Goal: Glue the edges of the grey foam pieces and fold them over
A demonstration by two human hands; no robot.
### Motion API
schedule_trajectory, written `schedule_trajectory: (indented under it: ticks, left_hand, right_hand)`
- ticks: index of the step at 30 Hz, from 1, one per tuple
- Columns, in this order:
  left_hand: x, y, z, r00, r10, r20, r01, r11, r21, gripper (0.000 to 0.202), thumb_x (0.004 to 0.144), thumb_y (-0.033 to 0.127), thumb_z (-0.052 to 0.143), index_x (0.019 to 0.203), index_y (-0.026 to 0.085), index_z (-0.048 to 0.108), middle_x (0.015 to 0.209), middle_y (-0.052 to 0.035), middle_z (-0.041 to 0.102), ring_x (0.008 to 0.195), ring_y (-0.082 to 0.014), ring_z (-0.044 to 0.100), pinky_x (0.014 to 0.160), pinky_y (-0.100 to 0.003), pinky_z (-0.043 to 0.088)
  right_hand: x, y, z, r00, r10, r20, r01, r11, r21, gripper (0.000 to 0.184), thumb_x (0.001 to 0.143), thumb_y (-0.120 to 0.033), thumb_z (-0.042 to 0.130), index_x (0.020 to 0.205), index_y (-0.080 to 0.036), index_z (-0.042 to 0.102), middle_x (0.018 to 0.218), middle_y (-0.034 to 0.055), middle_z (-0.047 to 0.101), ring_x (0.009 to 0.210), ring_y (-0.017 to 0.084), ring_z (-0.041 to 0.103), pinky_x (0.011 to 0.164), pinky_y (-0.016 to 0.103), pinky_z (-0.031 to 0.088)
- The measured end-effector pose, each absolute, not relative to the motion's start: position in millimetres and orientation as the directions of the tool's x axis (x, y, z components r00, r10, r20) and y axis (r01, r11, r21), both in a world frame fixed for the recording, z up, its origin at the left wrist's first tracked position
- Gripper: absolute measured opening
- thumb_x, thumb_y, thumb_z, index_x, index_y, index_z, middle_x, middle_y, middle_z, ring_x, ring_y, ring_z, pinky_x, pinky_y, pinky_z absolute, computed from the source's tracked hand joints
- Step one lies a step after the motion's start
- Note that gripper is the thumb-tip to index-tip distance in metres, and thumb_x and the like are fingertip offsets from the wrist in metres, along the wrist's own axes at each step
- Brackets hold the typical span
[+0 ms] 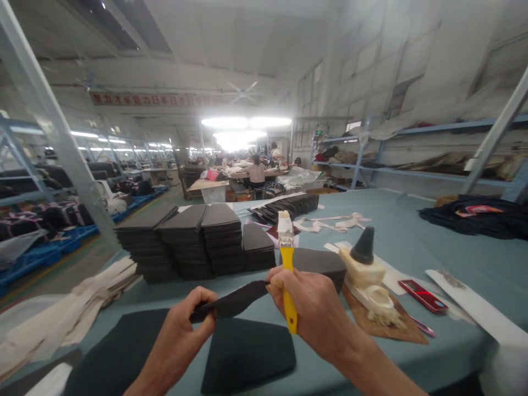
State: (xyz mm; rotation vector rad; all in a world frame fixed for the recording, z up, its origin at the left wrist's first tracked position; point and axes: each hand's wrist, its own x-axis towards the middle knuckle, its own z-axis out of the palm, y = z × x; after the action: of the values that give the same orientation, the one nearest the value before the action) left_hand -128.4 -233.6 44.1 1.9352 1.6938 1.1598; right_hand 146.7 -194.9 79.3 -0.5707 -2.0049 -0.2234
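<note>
My left hand [187,324] pinches one end of a dark flat piece of material [231,302] held above the table. My right hand [315,311] grips the other end of that piece together with a yellow-handled brush [287,264], whose pale bristles point up. Below my hands two more dark pieces [243,352] lie flat on the blue-grey table [412,242]. To the right of my right hand stands a glue container with a black cone top [363,261] on a brown board [388,324].
Stacks of dark cut pieces [185,239] stand behind my hands, with more fanned out farther back [289,208]. A red phone [423,295] and white strips lie at the right, dark cloth [478,217] beyond. Pale sheets [61,319] pile at the left. A person sits far off.
</note>
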Motion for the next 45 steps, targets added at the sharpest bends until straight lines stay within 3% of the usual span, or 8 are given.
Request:
schedule_trajectory:
  ticks: [12, 22, 25, 28, 30, 32, 37, 45]
  left_hand:
    - [-122.4, -271.7, 51.8, 0.001, 0.941, 0.337, 0.728, -0.232, 0.645, 0.029, 0.085, 0.048, 0.058, 0.083, 0.023, 0.072, 0.081, -0.0018, 0.073, 0.075, -0.0212, 0.069, 0.069, -0.026, 0.052]
    - [-132.4, -261.0, 34.6, 0.035, 0.964, 0.262, 0.664, -0.219, 0.715, 0.03, 0.084, 0.053, 0.07, 0.084, 0.023, 0.074, 0.077, -0.0007, 0.071, 0.075, -0.0209, 0.066, 0.07, -0.027, 0.051]
    - [-143.9, -260.9, 25.1, -0.01, 0.992, 0.126, 0.499, -0.105, 0.86, 0.041, 0.079, 0.061, 0.081, 0.089, 0.022, 0.075, 0.084, -0.0039, 0.076, 0.082, -0.0237, 0.07, 0.074, -0.029, 0.054]
    - [-145.6, -266.7, 11.4, -0.051, 0.999, 0.002, 0.091, 0.003, 0.996, 0.057, 0.069, 0.068, 0.089, 0.097, 0.02, 0.076, 0.092, -0.0074, 0.079, 0.086, -0.0249, 0.072, 0.081, -0.033, 0.061]
    - [-141.1, -271.0, -0.8, -0.072, 0.997, -0.038, -0.19, 0.024, 0.981, 0.067, 0.061, 0.071, 0.094, 0.098, 0.019, 0.076, 0.088, -0.0078, 0.077, 0.079, -0.0232, 0.071, 0.078, -0.034, 0.062]
    - [-135.1, -274.0, -14.4, -0.1, 0.992, -0.072, -0.32, 0.037, 0.947, 0.069, 0.055, 0.07, 0.099, 0.095, 0.019, 0.075, 0.081, -0.006, 0.074, 0.072, -0.0203, 0.069, 0.072, -0.031, 0.062]
    - [-128.2, -276.4, -41.1, -0.199, 0.966, -0.164, -0.385, 0.077, 0.92, 0.06, 0.057, 0.054, 0.105, 0.095, 0.019, 0.075, 0.088, -0.0048, 0.077, 0.077, -0.0158, 0.07, 0.074, -0.025, 0.062]
    - [-135.1, -257.9, -61.6, -0.4, 0.892, -0.212, -0.352, 0.064, 0.934, 0.065, 0.053, 0.045, 0.105, 0.102, 0.02, 0.069, 0.087, 0.0017, 0.075, 0.072, -0.0095, 0.065, 0.063, -0.018, 0.051]
  right_hand:
    - [161.3, -225.6, 58.0, -0.4, 0.325, 0.857, 0.435, 0.89, -0.134, 0.022, 0.099, -0.004, 0.055, 0.093, -0.025, 0.053, 0.083, -0.0013, 0.074, 0.067, 0.012, 0.072, 0.067, 0.022, 0.051]
    - [168.5, -235.4, 55.5, -0.391, 0.356, 0.849, 0.409, 0.893, -0.186, 0.026, 0.1, -0.004, 0.057, 0.091, -0.026, 0.045, 0.082, -0.0029, 0.072, 0.065, 0.012, 0.07, 0.064, 0.022, 0.05]
    - [168.2, -232.7, 58.2, -0.304, 0.397, 0.866, 0.397, 0.879, -0.264, 0.024, 0.101, -0.009, 0.061, 0.092, -0.027, 0.048, 0.084, -0.0037, 0.072, 0.069, 0.012, 0.072, 0.067, 0.022, 0.053]
    - [168.0, -226.8, 58.9, -0.222, 0.436, 0.872, 0.44, 0.843, -0.309, 0.022, 0.1, -0.014, 0.066, 0.092, -0.027, 0.05, 0.085, -0.0041, 0.072, 0.074, 0.012, 0.074, 0.07, 0.021, 0.056]
    - [167.3, -220.9, 56.3, -0.181, 0.464, 0.867, 0.464, 0.818, -0.341, 0.023, 0.1, -0.016, 0.067, 0.09, -0.026, 0.05, 0.085, -0.0041, 0.072, 0.074, 0.012, 0.074, 0.07, 0.021, 0.057]
    - [165.5, -213.9, 50.4, -0.146, 0.501, 0.853, 0.482, 0.789, -0.38, 0.024, 0.099, -0.019, 0.069, 0.088, -0.026, 0.049, 0.085, -0.0035, 0.073, 0.074, 0.012, 0.074, 0.068, 0.022, 0.057]
    - [153.9, -198.3, 24.7, -0.05, 0.609, 0.792, 0.497, 0.703, -0.509, 0.026, 0.096, -0.025, 0.072, 0.086, -0.027, 0.048, 0.081, -0.0019, 0.073, 0.072, 0.015, 0.071, 0.065, 0.026, 0.056]
    - [136.0, -190.6, -21.0, 0.043, 0.702, 0.711, 0.448, 0.622, -0.642, 0.024, 0.092, -0.026, 0.072, 0.087, -0.027, 0.049, 0.077, -0.0034, 0.069, 0.065, 0.013, 0.065, 0.062, 0.026, 0.053]
